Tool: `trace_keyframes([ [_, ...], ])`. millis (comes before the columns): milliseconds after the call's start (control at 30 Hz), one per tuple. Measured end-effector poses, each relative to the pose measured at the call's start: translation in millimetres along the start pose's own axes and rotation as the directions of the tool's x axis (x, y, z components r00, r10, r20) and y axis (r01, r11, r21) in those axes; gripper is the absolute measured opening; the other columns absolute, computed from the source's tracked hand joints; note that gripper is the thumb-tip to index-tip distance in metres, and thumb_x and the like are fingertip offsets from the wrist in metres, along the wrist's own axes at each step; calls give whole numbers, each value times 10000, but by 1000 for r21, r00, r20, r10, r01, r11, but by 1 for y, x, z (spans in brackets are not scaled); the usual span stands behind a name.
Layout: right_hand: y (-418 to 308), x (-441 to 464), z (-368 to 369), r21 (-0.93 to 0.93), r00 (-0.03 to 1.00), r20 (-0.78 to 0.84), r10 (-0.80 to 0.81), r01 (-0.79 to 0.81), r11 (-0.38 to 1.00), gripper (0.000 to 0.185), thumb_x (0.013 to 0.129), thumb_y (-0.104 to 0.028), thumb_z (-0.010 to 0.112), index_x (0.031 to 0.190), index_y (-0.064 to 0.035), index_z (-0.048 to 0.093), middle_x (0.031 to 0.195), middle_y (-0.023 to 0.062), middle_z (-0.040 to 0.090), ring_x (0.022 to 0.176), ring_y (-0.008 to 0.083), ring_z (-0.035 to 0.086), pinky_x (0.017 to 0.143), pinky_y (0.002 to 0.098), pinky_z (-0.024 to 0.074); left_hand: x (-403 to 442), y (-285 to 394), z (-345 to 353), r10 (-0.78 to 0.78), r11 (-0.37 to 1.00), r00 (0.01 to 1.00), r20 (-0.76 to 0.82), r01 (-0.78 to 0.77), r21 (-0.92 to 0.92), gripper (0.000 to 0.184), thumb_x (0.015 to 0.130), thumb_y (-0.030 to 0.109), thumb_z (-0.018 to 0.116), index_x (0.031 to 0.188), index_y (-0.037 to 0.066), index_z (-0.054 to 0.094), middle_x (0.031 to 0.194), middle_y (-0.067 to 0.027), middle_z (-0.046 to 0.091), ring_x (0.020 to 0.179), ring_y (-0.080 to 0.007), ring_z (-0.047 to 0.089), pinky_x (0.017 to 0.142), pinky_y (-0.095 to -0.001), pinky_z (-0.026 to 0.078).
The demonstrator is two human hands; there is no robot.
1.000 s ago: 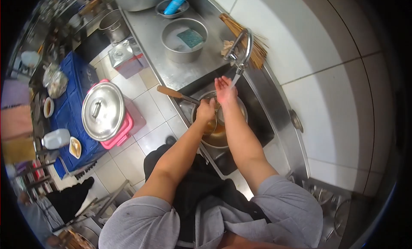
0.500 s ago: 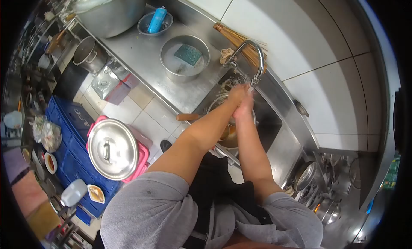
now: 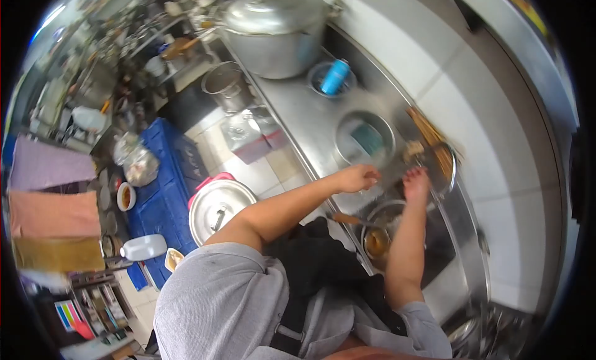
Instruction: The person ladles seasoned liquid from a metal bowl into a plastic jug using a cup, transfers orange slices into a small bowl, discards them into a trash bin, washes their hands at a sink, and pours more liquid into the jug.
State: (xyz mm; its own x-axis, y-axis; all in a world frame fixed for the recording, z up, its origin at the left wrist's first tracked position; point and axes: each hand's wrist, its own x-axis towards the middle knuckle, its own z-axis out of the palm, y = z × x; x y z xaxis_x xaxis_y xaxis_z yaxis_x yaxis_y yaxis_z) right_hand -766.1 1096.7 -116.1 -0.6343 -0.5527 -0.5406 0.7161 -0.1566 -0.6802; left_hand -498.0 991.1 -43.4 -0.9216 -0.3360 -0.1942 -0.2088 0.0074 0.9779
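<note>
My left hand (image 3: pixel 358 178) hovers over the steel counter edge of the sink, in front of a round pan. Its fingers are loosely bent and apart, with nothing in them. My right hand (image 3: pixel 416 181) is at the base of the curved chrome faucet (image 3: pixel 452 174), fingers curled inward; whether they grip its handle is hidden and blurred. Below, in the sink, a pan (image 3: pixel 377 242) with a wooden handle (image 3: pixel 347 219) holds brownish liquid. The round metal pan (image 3: pixel 343 143) beside my left hand holds cloudy water and a green scouring pad (image 3: pixel 367 138).
A bundle of thin bamboo sticks (image 3: pixel 433 133) leans behind the faucet. Farther along the counter stand a bowl with a blue can (image 3: pixel 335 77) and a large lidded pot (image 3: pixel 273 46). On the left are a lidded steel pot (image 3: pixel 217 202) and a blue chest (image 3: pixel 167 186).
My hands were together under the faucet spout; now they are apart, the left over the counter edge and the right at the faucet base. The view has turned, showing more on the left.
</note>
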Motion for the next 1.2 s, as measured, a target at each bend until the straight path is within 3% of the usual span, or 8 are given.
trace_keyframes([
  [200,-20,4,-7,-653,941,-127,-312,158,740,203,958,-348,570,915,-152,537,695,-25,485,584,118,473,477,315,375,-118,-19,-179,-90,976,934,-346,153,158,322,963,209,578,1243,51,561,1093,-81,652,903,-146,659,772,-303,530],
  [300,-13,4,-18,-848,866,-377,-328,-180,498,223,966,-374,561,936,-154,543,702,-31,498,587,113,474,491,302,370,-162,-139,-270,-17,841,797,-604,339,423,297,942,186,556,1187,30,619,1065,-104,694,941,-217,670,839,-363,526],
  [367,-14,9,-29,-567,949,-312,-42,-150,810,241,986,-378,532,927,-144,534,693,-24,487,596,132,471,501,290,360,-203,-207,-308,-111,829,729,-676,443,341,311,912,158,566,1169,-12,610,993,-133,699,879,-211,659,804,-353,522],
  [467,-27,24,-40,-515,955,-293,46,-198,834,270,1017,-365,467,887,-134,518,669,-18,460,586,147,451,515,280,354,-248,-261,-326,-282,875,506,-815,484,-2,263,922,116,579,1149,-12,617,904,-117,678,763,-181,611,734,-329,511],
  [733,-56,48,-20,-160,982,-173,74,-102,982,371,1047,-377,360,799,-127,476,636,2,419,566,143,392,516,313,322,-293,-301,-348,-344,803,328,-880,588,-95,293,910,159,624,1150,-8,634,1035,-177,700,946,-254,669,850,-343,509],
  [1000,-21,22,-12,-266,986,-138,-93,53,962,278,998,-383,532,913,-121,563,685,-8,510,588,123,464,528,273,394,-288,-274,-374,-208,750,236,-949,662,1,271,861,160,634,1085,11,668,997,-147,708,934,-250,676,844,-344,512],
  [1067,-8,11,-18,-373,982,-165,-91,23,928,234,977,-345,584,988,-112,580,715,-8,529,600,120,494,537,278,425,-292,-281,-396,-244,730,230,-942,683,-22,346,831,275,603,1104,75,674,1073,-198,681,1048,-361,637,920,-406,494],
  [1200,29,-10,-45,-767,994,-99,-54,-41,640,98,876,-84,572,968,-106,549,739,22,543,574,124,523,447,263,423,-290,-298,-445,-341,653,184,-922,752,-92,336,816,281,609,1051,52,680,1051,-215,679,1036,-368,642,912,-407,497],
])
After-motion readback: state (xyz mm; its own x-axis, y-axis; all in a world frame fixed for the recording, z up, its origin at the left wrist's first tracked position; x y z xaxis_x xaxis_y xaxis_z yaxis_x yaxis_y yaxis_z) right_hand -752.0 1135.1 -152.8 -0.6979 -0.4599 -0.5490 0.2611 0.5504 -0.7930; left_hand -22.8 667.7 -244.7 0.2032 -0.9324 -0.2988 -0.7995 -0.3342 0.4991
